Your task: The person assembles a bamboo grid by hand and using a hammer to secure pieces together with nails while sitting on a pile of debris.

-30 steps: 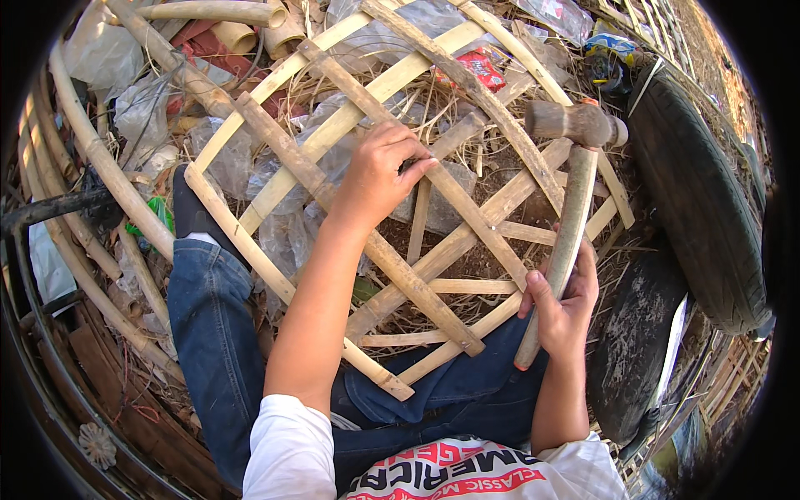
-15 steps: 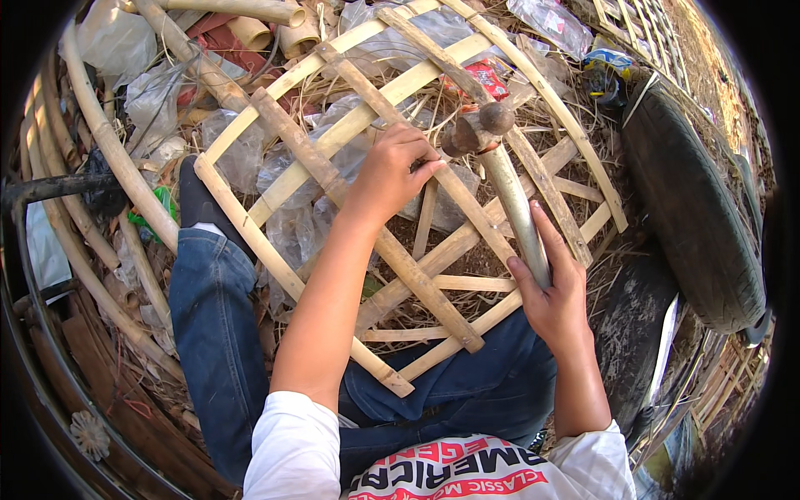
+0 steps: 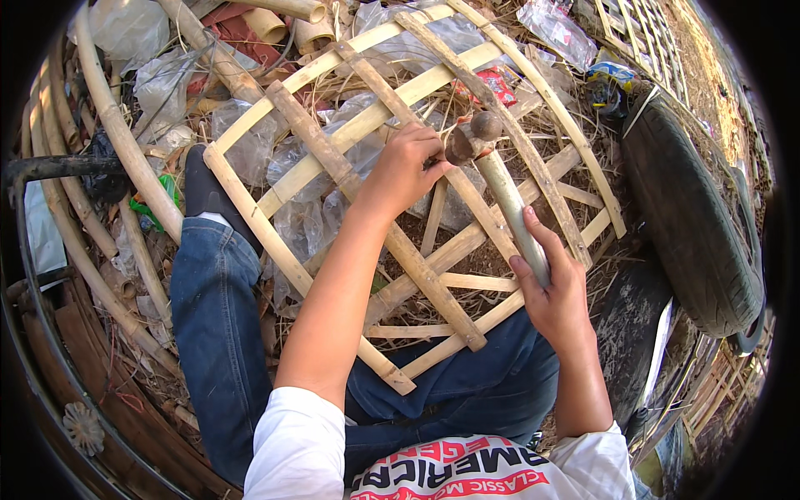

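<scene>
A lattice of flat bamboo strips (image 3: 435,283) lies across my lap, its crossed slats forming open diamonds. My left hand (image 3: 406,169) is closed in a pinch over one slanting slat near the lattice's middle. What its fingertips hold, if anything, is too small to make out. In my right hand (image 3: 554,287) is a hammer (image 3: 514,212), gripped low on its pale, tube-like handle. The rusty head, rounded at one end, hovers just right of my left fingertips, over the slats.
Clear plastic bags (image 3: 247,132) and dry straw litter the ground beneath the lattice. Curved bamboo poles (image 3: 125,150) and a black metal frame (image 3: 62,169) stand at the left. A black tyre (image 3: 696,217) is at the right, with another lattice (image 3: 646,37) beyond it.
The hammer head has come slightly down and closer to my left fingertips. The whole view has shifted a little; both hands keep their grips.
</scene>
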Tool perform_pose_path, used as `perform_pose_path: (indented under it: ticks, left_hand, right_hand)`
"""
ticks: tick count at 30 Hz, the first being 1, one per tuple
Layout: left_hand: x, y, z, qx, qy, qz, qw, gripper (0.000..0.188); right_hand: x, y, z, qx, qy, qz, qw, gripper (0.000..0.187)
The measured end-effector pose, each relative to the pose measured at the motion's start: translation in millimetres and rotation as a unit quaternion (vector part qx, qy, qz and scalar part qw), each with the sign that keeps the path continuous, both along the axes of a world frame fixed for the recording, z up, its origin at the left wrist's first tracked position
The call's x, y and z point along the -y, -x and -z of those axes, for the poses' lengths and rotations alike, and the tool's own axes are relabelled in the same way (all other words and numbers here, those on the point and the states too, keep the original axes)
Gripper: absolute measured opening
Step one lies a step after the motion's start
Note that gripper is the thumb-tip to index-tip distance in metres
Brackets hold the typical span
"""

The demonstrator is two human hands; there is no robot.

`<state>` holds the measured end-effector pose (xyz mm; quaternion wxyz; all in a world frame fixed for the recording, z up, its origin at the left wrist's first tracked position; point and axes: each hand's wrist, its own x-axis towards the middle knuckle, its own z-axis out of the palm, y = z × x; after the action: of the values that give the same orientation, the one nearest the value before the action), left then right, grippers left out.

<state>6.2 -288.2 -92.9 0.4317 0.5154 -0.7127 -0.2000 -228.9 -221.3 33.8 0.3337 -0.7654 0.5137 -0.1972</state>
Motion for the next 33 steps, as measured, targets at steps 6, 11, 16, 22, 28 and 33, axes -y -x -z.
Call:
perform_pose_path:
  ticks: [6, 11, 16, 22, 28, 33]
  left_hand:
    - [-1, 0, 1, -0.014, -0.009, 0.005, 1.000, 0.023]
    - [1, 1, 0, -0.023, -0.018, 0.014, 0.999, 0.023]
    - [1, -2, 1, -0.010, -0.039, -0.005, 0.999, 0.023]
    - [-5, -1, -1, 0.068, -0.028, -0.064, 0.995, 0.018]
    - [-3, 0, 5, 0.073, -0.062, -0.040, 0.995, 0.021]
    - [-2, -2, 2, 0.083, -0.078, -0.039, 0.993, 0.019]
  right_hand:
    - [-2, -2, -4, 0.000, 0.008, -0.001, 1.000, 0.055]
    - [-6, -3, -11, -0.030, 0.011, 0.014, 0.999, 0.055]
    - [-5, -6, -11, -0.008, 0.023, 0.005, 1.000, 0.055]
    - [-3, -7, -10, -0.012, -0.015, 0.004, 1.000, 0.054]
    - [-6, -6, -11, -0.013, 0.027, 0.015, 0.999, 0.054]
    - [-12, -7, -7, 0.045, -0.103, 0.151, 0.982, 0.053]
